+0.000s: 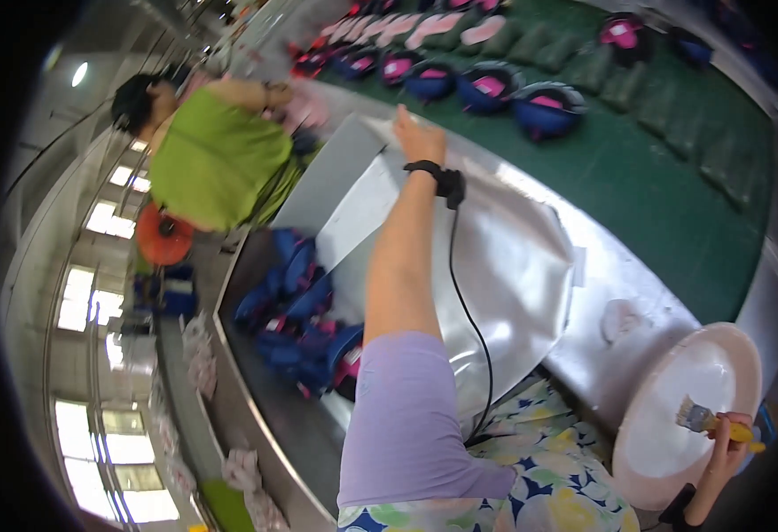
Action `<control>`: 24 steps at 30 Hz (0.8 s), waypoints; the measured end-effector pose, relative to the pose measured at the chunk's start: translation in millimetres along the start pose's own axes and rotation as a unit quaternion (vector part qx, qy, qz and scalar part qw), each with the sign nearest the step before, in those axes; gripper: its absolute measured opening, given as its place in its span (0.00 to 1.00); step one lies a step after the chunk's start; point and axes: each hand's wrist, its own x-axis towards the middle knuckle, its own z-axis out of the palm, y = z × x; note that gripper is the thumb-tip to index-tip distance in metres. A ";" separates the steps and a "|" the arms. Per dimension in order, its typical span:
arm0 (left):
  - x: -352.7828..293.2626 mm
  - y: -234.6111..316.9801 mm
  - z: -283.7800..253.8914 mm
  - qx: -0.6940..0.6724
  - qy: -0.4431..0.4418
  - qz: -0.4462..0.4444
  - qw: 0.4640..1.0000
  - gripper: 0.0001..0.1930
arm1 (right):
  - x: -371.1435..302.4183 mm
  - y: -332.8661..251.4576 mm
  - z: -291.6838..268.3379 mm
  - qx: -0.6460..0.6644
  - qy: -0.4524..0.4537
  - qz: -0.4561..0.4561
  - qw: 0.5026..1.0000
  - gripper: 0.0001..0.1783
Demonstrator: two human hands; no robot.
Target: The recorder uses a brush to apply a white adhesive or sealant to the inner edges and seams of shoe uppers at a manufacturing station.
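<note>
My left hand [420,142] is stretched out beside the near edge of the green conveyor belt [624,182], with a black strap at its wrist. One finger points up and away; the others partly hide behind the hand, and nothing shows in it. At the lower right, my right hand [730,441] grips a paintbrush [697,415] by its yellow handle. Its pale bristles are over a pale pink basin [733,355] with a white inside. Just beyond my left hand, dark blue cup-shaped pieces [491,87] with pink insides stand in a row on the belt.
A metal bin [229,288] at left holds a heap of dark blue and pink pieces [296,293]. Shiny sheeting [517,257] lies under my left arm. A co-worker in a green top [216,155] works at the far left. A black cable [473,319] hangs from my left wrist.
</note>
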 end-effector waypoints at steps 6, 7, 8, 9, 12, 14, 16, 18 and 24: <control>-52.3 -165.9 -285.9 0.421 0.020 -0.253 0.871 0.51 | 5.9 2.5 14.4 0.003 -0.025 -0.021 0.999 0.07; -76.0 -190.3 -314.7 0.413 0.002 -0.367 0.834 0.58 | 6.2 4.9 15.3 0.008 -0.036 -0.014 0.999 0.06; -106.6 -246.9 -407.6 0.402 0.015 -0.351 0.845 0.56 | 16.0 11.1 14.2 0.045 -0.080 -0.020 0.996 0.05; -119.8 -243.1 -373.7 0.359 -0.045 -0.329 0.872 0.53 | 8.9 9.8 17.3 0.029 -0.054 -0.016 0.998 0.05; -142.0 -197.6 -298.2 0.468 -0.182 -0.083 0.861 0.36 | -12.9 -11.9 20.8 0.031 -0.050 -0.026 0.998 0.04; -133.4 -173.7 -281.3 0.485 -0.238 -0.024 0.841 0.28 | -18.8 -28.8 31.3 0.058 -0.051 -0.021 0.997 0.04; -132.1 -143.1 -270.7 0.502 -0.288 0.080 0.812 0.24 | -25.7 -40.3 34.0 0.056 -0.066 -0.021 0.996 0.04; -112.7 -97.0 -274.0 0.408 -0.284 0.036 0.867 0.23 | -36.1 -40.8 33.5 0.067 -0.025 -0.024 0.997 0.05; -116.2 12.2 -258.6 -0.708 -0.275 -0.309 0.572 0.25 | -51.4 -26.2 17.5 0.084 -0.024 -0.023 0.996 0.05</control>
